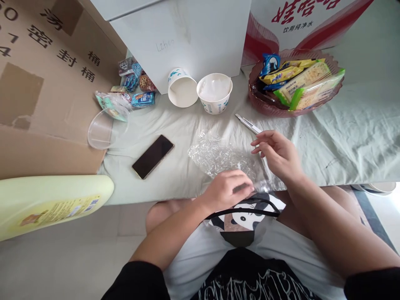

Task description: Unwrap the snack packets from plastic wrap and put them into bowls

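Note:
My left hand (229,188) is closed at the table's front edge, its fingertips pinching a crumpled sheet of clear plastic film (215,154). The film spreads across the cloth in front of it. To the right, my right hand (276,155) hovers with loosely bent fingers, thumb and fingertips apart. Just beyond those fingertips lies a slim white utility knife (248,123), its far tip pointing up and left and its near end partly covered. On my lap, below the hands, is a panda-printed item (246,218) with black straps.
Two paper cups stand behind: one tipped (183,89), one upright (215,106) with translucent plastic inside. A snack bowl (271,109) sits right. Leftward are a phone (153,156), a clear plastic lid (108,129), snack packets (143,99), a carton (56,96) and a yellow bottle (59,204).

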`<action>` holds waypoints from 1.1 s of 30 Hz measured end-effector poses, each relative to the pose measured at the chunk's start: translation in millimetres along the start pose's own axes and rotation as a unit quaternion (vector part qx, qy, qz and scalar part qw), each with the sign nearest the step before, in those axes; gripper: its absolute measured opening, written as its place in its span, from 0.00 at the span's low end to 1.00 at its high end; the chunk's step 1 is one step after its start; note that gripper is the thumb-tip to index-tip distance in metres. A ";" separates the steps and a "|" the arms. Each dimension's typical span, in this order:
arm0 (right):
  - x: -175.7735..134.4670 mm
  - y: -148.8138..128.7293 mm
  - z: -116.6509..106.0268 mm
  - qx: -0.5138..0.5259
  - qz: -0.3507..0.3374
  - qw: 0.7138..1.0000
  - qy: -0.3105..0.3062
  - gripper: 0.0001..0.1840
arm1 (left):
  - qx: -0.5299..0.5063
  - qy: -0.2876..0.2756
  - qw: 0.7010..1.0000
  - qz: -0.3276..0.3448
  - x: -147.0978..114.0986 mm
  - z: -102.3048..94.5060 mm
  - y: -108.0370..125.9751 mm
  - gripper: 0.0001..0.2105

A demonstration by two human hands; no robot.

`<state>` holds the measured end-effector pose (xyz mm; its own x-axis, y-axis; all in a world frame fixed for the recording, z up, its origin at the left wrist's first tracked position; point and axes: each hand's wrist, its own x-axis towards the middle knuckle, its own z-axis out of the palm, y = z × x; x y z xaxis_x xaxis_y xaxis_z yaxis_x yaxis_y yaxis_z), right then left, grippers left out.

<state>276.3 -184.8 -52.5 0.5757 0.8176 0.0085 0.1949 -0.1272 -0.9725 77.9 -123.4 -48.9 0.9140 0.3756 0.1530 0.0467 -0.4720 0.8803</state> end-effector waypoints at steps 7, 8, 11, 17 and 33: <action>4.6 7.6 -5.2 0.164 -0.080 0.980 -0.081 0.21 | -0.467 0.259 0.824 -0.189 14.6 -26.4 -3.6 0.18; 4.2 8.3 -3.1 0.166 -0.093 0.976 -0.105 0.27 | -0.490 0.265 0.805 -0.203 16.1 -27.0 -3.6 0.19; 2.2 9.9 3.8 0.140 -0.106 0.974 -0.142 0.35 | -0.507 0.226 0.805 -0.209 17.7 -24.1 -4.1 0.20; 2.1 7.1 -0.9 0.075 -0.083 0.988 -0.104 0.19 | -0.229 0.258 0.931 -0.120 12.3 -36.1 -15.6 0.18; 3.7 -1.4 8.4 -0.061 0.039 0.977 -0.202 0.15 | 0.110 0.111 0.974 -0.165 9.1 -54.1 -35.9 0.15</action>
<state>271.5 -176.8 -53.1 0.2376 0.9542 -0.1816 0.2693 -0.2443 -0.9316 62.7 -59.9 -54.8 0.7258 0.6879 -0.0063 0.4308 -0.4473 0.7838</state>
